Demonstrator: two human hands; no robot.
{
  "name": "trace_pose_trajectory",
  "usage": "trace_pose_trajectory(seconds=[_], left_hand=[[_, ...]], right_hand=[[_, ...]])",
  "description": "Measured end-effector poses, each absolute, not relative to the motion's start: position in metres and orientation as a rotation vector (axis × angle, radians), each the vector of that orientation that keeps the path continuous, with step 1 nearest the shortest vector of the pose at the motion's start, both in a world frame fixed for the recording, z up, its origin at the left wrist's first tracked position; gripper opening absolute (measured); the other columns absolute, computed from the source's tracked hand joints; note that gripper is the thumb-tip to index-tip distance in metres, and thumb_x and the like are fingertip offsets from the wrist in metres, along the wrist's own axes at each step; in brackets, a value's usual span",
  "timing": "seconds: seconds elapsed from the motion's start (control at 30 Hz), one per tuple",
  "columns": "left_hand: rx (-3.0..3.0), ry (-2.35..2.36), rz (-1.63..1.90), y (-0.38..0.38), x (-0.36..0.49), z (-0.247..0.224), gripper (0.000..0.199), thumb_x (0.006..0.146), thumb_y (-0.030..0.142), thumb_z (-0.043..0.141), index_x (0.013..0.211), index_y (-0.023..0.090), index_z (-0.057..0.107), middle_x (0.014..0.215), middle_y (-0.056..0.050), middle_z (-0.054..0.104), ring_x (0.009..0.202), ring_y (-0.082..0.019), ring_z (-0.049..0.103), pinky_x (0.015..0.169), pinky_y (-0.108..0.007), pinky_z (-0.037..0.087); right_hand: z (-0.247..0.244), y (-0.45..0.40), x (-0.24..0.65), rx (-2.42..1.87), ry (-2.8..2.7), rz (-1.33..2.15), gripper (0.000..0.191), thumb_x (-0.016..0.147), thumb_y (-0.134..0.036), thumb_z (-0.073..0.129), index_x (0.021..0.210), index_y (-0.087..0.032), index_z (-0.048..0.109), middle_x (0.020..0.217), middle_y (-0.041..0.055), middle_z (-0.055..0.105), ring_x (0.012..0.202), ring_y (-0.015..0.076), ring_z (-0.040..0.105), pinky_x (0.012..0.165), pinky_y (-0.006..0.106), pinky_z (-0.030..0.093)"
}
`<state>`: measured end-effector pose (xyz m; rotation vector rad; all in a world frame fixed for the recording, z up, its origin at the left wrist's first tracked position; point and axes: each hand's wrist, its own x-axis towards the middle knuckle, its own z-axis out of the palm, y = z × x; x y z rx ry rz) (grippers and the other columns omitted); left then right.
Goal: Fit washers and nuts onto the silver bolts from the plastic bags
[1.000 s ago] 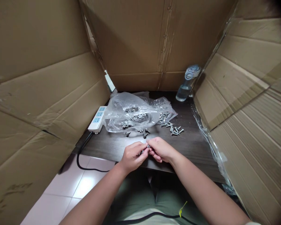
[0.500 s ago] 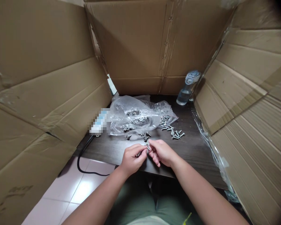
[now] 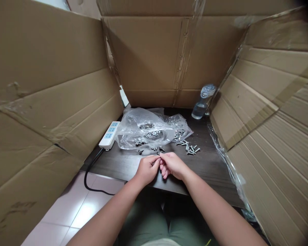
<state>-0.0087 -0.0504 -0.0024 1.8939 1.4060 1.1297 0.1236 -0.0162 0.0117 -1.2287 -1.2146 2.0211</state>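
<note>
My left hand [image 3: 147,169] and my right hand [image 3: 172,165] meet just above the table near its front edge, both closed with fingertips touching. Between them they pinch a small silver bolt, now almost wholly covered by the fingers. A dark-headed screw [image 3: 140,152] lies on the table beyond my left hand, and a few more screws [image 3: 161,149] lie just past the fingertips. Behind these is a clear plastic bag [image 3: 128,128] with washers [image 3: 154,133] in its open mouth. Loose silver bolts [image 3: 192,149] are scattered to the right, by a second clear bag [image 3: 178,123].
A white power strip [image 3: 109,136] with a black cable [image 3: 86,174] sits at the table's left edge. A water bottle [image 3: 201,104] stands at the back right. Cardboard walls [image 3: 149,54] enclose the dark table [image 3: 210,171] on the left, back and right.
My right fingers have curled in and closed against the left fingertips, covering the silver bolt that showed between them. The camera view has tilted up slightly. The things on the table look unmoved.
</note>
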Motion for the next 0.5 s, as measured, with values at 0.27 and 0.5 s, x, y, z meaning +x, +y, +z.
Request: trace_pose_trajectory(seconds=[0.27,0.5], left_hand=[[1.637,1.413,1.13,-0.044,-0.003,-0.003,0.018,0.082,0.02,0.054,0.082,0.017,0.072,0.069,-0.004,0.067,0.063,-0.014,0.058,0.063,-0.025,0.043],[0.599,1.007,1.365,-0.042,-0.012,0.009,0.023,0.069,0.027,0.072,0.082,0.011,0.064,0.061,0.002,0.052,0.042,-0.002,0.036,0.035,-0.014,0.019]], right_hand=[[0.0,-0.007,0.138,-1.449,-1.356,1.615,0.028,0.085,-0.037,0.051,0.065,-0.017,0.05,0.041,-0.0023,0.051,0.03,0.0131,0.053,0.027,0.02,0.042],[0.005,-0.017,0.142,-1.319,-1.663,1.12,0.023,0.083,-0.039,0.05,0.077,-0.017,0.058,0.05,-0.0022,0.055,0.038,0.0125,0.054,0.038,0.021,0.04]])
